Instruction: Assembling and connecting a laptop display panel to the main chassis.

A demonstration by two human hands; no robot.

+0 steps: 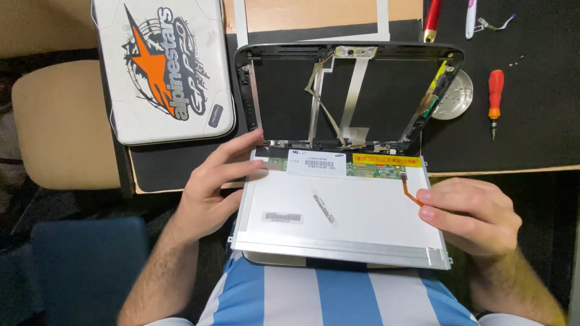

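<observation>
Taking the bare display panel as your landmark and moving left to right: far to its left stands a tan chair seat, and below that a dark blue cushion. Up and to the left of the panel lies a white laptop lid with an orange star and dark graphic, resting on the black work mat. Your left hand sits at the panel's left edge, fingers spread and not closed, with the fingertips pressing on the top left corner near the green circuit strip. The panel itself lies face down, pale back upward, across your lap over the blue and white striped shirt, its upper edge touching the lower rail of the empty black screen frame. That frame stands just above the panel, with flat silver ribbon cables hanging inside it. A yellow label strip runs along the panel's top right. Your right hand rests at the panel's right edge, its fingers pinched together on a thin orange flex cable. Above and right of the panel sit a round metal dish and, farther right, an orange-handled screwdriver.
</observation>
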